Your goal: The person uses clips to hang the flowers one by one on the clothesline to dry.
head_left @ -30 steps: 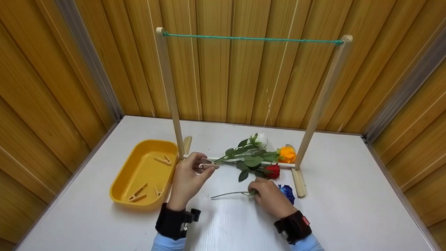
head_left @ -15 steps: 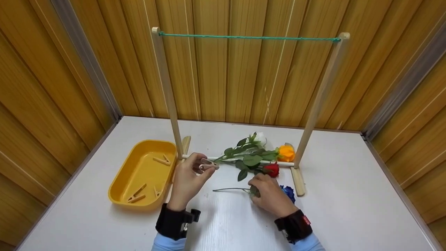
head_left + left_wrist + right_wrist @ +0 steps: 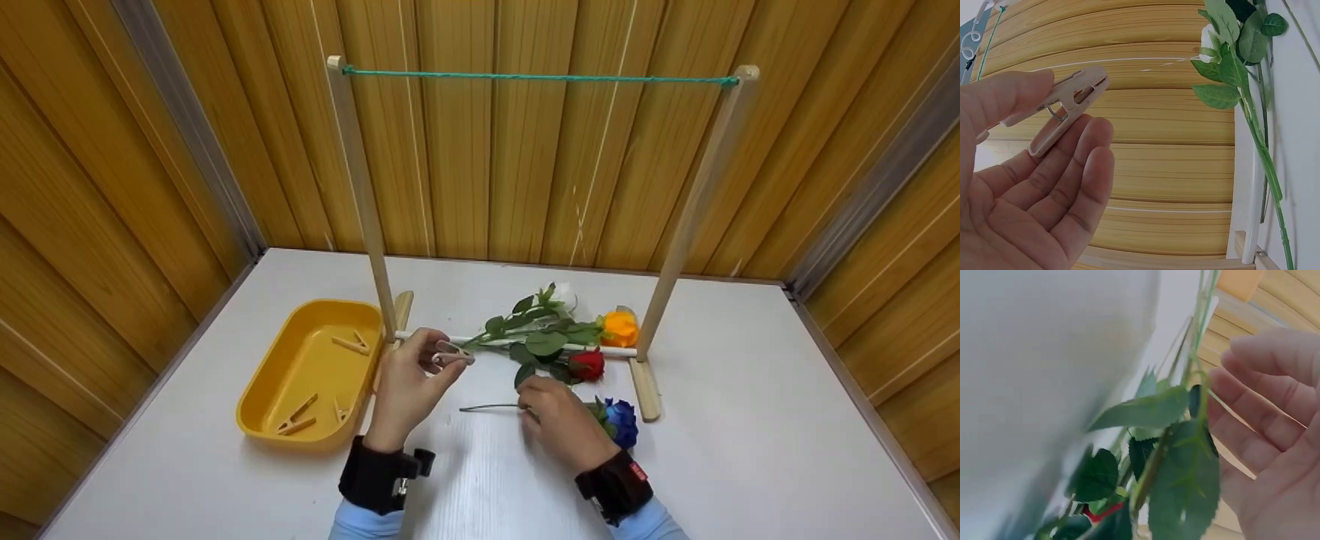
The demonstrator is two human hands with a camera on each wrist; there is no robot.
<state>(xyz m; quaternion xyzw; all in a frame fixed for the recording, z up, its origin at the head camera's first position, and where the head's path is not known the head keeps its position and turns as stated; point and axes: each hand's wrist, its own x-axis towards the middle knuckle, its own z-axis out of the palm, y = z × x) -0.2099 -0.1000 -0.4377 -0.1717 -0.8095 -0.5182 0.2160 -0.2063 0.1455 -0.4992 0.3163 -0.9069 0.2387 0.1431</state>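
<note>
My left hand (image 3: pixel 409 390) pinches a pale wooden clothespin (image 3: pixel 1067 109) between thumb and fingers. In the left wrist view its handle ends point toward the palm and its jaws look closed. My right hand (image 3: pixel 562 424) is over the stem of a blue rose (image 3: pixel 621 424), which lies on the table with its bloom to the right. In the right wrist view the fingers are loosely extended beside the stem and leaves (image 3: pixel 1185 478), the thumb apart from them. A red rose (image 3: pixel 587 365), an orange rose (image 3: pixel 620 330) and a white rose (image 3: pixel 564 297) lie just beyond.
A yellow tray (image 3: pixel 244 390) at left holds several clothespins (image 3: pixel 296 415). Two wooden posts (image 3: pixel 364 202) rise from the table, a green string (image 3: pixel 540 77) tied between their tops. A white rod (image 3: pixel 607 350) joins them low down, among the rose stems.
My right hand has slid left along the blue rose's stem, so more of the bloom shows. The stem had shifted slightly away from me before that. My left hand stays put with the clothespin.
</note>
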